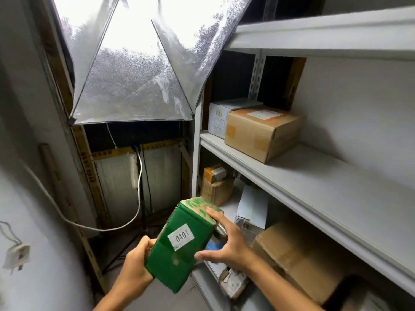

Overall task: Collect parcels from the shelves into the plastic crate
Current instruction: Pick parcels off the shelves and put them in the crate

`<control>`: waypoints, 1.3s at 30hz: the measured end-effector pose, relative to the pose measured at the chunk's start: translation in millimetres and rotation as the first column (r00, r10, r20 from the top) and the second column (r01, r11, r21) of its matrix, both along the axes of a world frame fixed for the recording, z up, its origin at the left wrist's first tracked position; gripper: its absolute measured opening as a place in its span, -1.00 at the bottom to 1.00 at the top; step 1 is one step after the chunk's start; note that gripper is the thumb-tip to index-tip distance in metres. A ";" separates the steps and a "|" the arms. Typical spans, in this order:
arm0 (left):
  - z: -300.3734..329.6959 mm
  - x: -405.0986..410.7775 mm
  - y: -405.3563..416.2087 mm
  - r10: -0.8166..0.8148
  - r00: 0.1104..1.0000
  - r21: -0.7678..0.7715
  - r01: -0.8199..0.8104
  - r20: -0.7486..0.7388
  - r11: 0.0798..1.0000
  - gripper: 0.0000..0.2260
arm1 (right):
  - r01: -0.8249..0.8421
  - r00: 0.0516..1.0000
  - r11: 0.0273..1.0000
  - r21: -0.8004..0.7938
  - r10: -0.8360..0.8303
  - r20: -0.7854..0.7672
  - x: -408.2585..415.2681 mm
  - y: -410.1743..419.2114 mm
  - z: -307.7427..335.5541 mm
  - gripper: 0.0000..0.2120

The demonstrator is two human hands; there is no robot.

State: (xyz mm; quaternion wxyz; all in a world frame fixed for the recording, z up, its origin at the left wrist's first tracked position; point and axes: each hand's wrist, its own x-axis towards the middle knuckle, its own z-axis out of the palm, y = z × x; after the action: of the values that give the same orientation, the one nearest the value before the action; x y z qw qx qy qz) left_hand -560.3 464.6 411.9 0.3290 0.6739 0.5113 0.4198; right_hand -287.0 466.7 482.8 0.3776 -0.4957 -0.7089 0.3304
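A green cardboard parcel [179, 245] with a white label reading 0401 is held in the air in front of the grey metal shelves [314, 189]. My left hand [137, 263] grips its lower left corner. My right hand [226, 239] clasps its right side, fingers over the top edge and thumb under the front face. The plastic crate is out of view.
On the middle shelf sit a brown carton [262, 133] and a white box [222, 115]. The lower shelf holds small boxes [215, 185], a white bag [253, 207] and a large carton [298, 257]. A lit softbox [134, 63] on a stand, with cables, fills the left corner.
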 end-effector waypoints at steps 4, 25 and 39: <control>-8.6 -1.8 -3.8 -0.007 0.998 0.119 0.014 -0.062 0.993 -0.44 | 0.024 0.997 0.998 0.053 -0.020 -0.071 -4.8 -3.1 -0.7 -0.20; 68.5 -0.8 12.6 -0.034 0.979 0.356 -0.041 0.200 0.933 -0.37 | 0.153 0.946 0.979 0.135 -0.105 -0.308 2.7 -0.8 52.5 -0.36; 230.8 53.9 74.0 -0.440 0.833 0.429 0.282 0.334 0.858 -0.33 | 0.541 0.838 0.761 0.357 -0.451 -0.308 40.0 -3.3 141.4 -0.58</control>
State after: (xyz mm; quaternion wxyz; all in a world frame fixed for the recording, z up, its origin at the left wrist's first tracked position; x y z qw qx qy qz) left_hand -506.3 538.6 642.6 0.3757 0.7015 0.2027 0.5706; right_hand -247.0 463.3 624.3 0.6220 -0.5336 -0.5638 0.1022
